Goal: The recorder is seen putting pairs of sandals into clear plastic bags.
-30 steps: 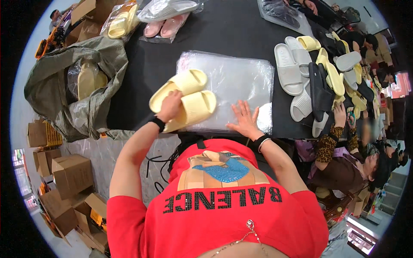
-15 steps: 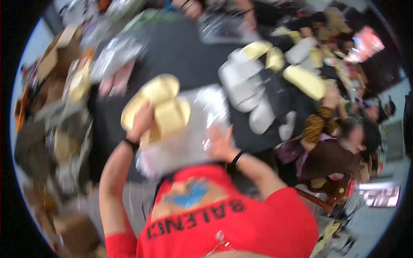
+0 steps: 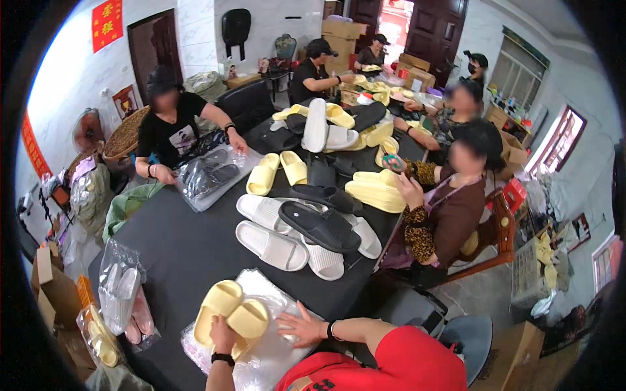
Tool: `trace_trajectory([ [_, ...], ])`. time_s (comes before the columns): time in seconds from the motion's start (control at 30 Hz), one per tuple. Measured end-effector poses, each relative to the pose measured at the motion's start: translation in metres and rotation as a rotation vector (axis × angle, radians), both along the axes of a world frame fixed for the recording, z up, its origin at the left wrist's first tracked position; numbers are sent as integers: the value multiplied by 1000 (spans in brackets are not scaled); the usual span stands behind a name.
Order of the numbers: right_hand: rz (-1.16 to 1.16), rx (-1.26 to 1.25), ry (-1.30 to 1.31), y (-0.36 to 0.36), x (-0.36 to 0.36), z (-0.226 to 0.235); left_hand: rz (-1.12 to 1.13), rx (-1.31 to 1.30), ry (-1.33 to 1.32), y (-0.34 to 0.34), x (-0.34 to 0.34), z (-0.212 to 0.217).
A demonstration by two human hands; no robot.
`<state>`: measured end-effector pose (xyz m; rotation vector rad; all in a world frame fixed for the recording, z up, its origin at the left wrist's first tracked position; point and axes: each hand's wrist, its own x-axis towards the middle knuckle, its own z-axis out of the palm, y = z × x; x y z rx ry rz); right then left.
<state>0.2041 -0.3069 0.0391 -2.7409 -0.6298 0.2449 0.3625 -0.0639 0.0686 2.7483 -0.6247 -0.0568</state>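
A pair of pale yellow slide slippers rests over a pile of clear plastic bags at the near edge of the table. My left hand is closed around the slippers, its fingers partly hidden by them. To their right, my right hand lies on the bags with its fingers spread and nothing in its grasp. Just beyond the bags is a heap of white ribbed slides, topped by a black slide.
Bagged slippers lie on the table's left side. Across the dark table, a person handles a bag of black slippers. On the right sits another person beside yellow slippers. Cardboard boxes stand at far left.
The view has tilted up, bringing the whole table and room into sight. My left hand keeps hold of the yellow slippers; my right hand stays spread on the bags.
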Motion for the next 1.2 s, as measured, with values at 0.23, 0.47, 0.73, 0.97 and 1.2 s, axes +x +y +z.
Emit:
trace_trajectory([
  [0.23, 23, 52, -103, 0, 4, -5, 291, -37, -55, 88, 10, 19],
  [0.47, 10, 26, -43, -1, -2, 2, 184, -73, 161, 99, -49, 2],
  [0.73, 19, -65, -28, 2, 4, 7, 170, -107, 55, 126, -50, -44],
  [0.97, -2, 116, -155, -1, 0, -16, 193, -190, 78, 110, -51, -5],
  [1.2, -41, 46, -231, 12, 65, 16, 140, -61, 45, 53, -58, 41],
])
